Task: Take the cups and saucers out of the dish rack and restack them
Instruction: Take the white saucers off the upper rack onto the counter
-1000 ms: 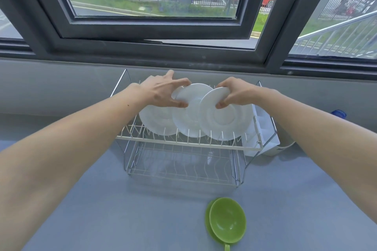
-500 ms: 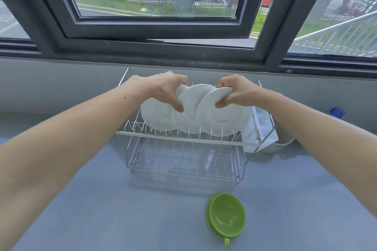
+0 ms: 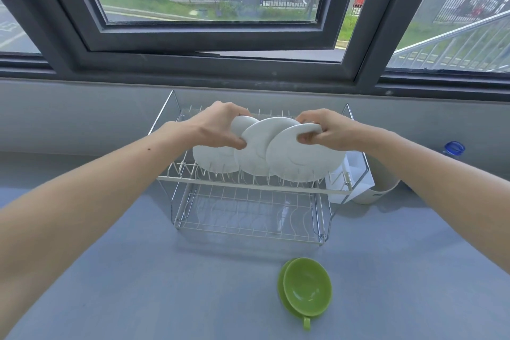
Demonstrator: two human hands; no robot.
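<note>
Grey countertop [image 3: 138,270] runs under a dark-framed window [image 3: 209,36], and a wire dish rack [image 3: 248,188] stands at its back edge. Three white saucers stand on edge in the upper tier, overlapping. The left hand [image 3: 218,130] closes on the tops of the left saucer [image 3: 212,157] and the middle saucer [image 3: 254,152]. The right hand [image 3: 328,130] pinches the rim of the right saucer [image 3: 300,160]. Nearer the front edge, a green cup [image 3: 307,290] sits on a green saucer [image 3: 283,301].

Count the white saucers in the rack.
3, all upright in the dish rack's top tier: left saucer under the left hand, middle saucer, right saucer gripped by the right hand.
</note>
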